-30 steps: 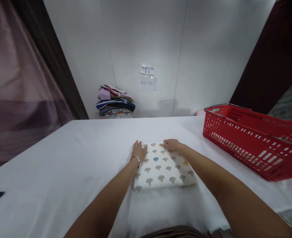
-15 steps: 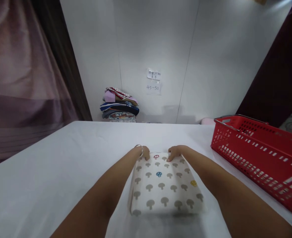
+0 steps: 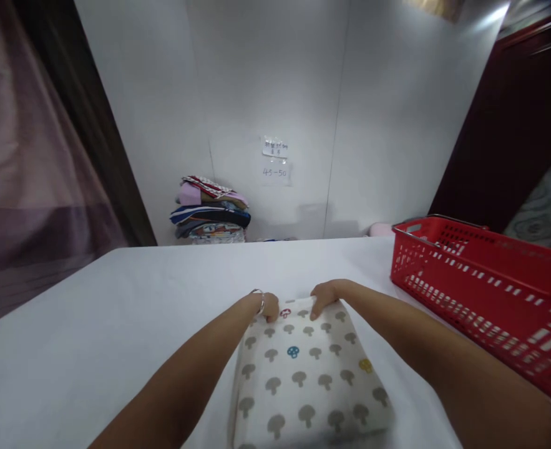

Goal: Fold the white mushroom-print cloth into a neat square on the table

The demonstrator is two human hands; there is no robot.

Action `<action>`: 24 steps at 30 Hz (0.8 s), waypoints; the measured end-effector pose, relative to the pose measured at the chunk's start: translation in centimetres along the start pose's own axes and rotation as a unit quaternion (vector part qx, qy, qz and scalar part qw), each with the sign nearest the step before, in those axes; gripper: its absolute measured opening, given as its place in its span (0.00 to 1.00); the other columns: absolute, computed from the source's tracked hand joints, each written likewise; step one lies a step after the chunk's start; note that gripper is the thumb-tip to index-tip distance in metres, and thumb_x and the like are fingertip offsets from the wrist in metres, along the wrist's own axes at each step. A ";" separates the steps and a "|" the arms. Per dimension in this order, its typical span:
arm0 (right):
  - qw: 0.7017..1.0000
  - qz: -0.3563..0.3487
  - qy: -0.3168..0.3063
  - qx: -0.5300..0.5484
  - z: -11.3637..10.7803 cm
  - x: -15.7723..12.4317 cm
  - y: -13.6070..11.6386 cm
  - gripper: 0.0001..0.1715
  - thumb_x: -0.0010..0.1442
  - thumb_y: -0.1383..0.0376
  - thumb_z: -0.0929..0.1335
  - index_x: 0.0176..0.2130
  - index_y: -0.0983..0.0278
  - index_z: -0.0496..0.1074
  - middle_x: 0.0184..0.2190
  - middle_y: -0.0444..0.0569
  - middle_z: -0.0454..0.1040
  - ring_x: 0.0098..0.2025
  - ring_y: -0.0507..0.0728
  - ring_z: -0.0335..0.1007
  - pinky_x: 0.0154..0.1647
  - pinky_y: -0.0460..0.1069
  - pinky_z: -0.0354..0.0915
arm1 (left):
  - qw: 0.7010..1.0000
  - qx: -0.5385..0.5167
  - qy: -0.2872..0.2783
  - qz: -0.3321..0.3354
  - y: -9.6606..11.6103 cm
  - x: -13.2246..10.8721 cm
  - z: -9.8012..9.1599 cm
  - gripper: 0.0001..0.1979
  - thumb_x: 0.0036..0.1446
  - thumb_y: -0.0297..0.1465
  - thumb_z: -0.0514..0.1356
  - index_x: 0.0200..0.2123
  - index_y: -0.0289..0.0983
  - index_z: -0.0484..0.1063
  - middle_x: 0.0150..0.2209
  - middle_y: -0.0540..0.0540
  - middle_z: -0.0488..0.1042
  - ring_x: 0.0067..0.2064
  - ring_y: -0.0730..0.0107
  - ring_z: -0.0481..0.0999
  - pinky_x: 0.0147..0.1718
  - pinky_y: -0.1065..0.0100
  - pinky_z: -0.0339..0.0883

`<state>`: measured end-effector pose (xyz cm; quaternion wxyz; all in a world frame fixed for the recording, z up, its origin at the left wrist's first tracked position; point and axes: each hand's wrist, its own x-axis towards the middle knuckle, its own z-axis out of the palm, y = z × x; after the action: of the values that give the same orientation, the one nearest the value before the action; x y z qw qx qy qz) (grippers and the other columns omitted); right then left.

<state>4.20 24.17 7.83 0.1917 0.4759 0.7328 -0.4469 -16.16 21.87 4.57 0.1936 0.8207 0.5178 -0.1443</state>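
A folded white cloth (image 3: 298,368) printed with grey mushrooms lies on the white table, with single red, blue and yellow mushrooms among them. My left hand (image 3: 270,307), a silver bangle at its wrist, has its fingers closed on the far left part of the cloth. At the far edge, right of centre, my right hand (image 3: 322,299) grips the cloth with the thumb on top. The fingers behind that edge are partly hidden. The near end of the cloth reaches the bottom of the picture.
A red plastic basket (image 3: 481,293) with metal handles stands at the right of the white table (image 3: 116,312). Behind the far edge is a stack of folded fabrics (image 3: 211,212). Paper labels (image 3: 276,163) hang on the wall; a curtain (image 3: 32,162) is at left.
The view has shifted, so the wall and stack sit further left and lower. The cloth and both hands appear lower in the picture. Both hands keep hold of its far edge.
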 end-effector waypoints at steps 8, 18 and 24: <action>0.996 0.021 -0.030 -0.076 -0.7 -5.7 -4.3 0.37 0.28 0.53 0.76 0.39 0.66 0.72 0.35 0.50 0.75 0.34 0.62 0.73 0.31 0.52 0.68 | 0.997 0.045 -0.009 -0.068 0.7 -6.9 -4.2 0.26 0.33 0.30 0.62 0.43 0.36 0.70 0.42 0.43 0.74 0.37 0.62 0.73 0.27 0.70 0.65; 0.850 -0.091 0.406 -0.322 -2.5 -17.7 -11.2 0.22 0.45 0.56 0.70 0.40 0.63 0.68 0.36 0.49 0.71 0.35 0.56 0.65 0.30 0.48 0.58 | 0.900 0.219 0.372 -0.064 5.1 -20.0 -13.4 0.13 0.43 0.26 0.56 0.37 0.34 0.68 0.38 0.41 0.70 0.42 0.58 0.68 0.38 0.62 0.61; 0.702 -0.153 0.554 -0.421 7.7 -9.9 -5.4 0.12 0.53 0.72 0.62 0.40 0.66 0.65 0.39 0.56 0.68 0.41 0.59 0.58 0.37 0.50 0.52 | 0.855 0.197 0.477 -0.054 4.5 -17.1 0.5 0.11 0.51 0.21 0.51 0.38 0.34 0.66 0.39 0.39 0.67 0.44 0.58 0.63 0.42 0.57 0.55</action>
<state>3.11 11.65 13.32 -0.1397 0.3884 0.8815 0.2293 -19.30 6.32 12.33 -0.2511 0.7806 0.5508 0.1555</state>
